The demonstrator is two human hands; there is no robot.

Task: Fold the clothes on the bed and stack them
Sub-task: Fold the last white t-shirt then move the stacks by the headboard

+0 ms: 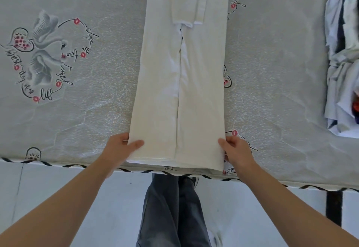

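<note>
A white shirt (180, 75) lies lengthwise on the bed, both sides folded in so they meet along a middle seam, with the sleeves laid down its upper part. Its hem reaches the near edge of the mattress. My left hand (122, 146) pinches the near left corner of the hem, thumb on top and fingers beneath. At the near right corner my right hand (236, 149) grips the hem the same way.
The grey bedsheet (77, 110) with swan and heart prints covers the mattress. A pile of unfolded clothes (343, 56) sits at the right edge. Below the mattress edge are a pale tiled floor and the person's legs in grey trousers (171, 208).
</note>
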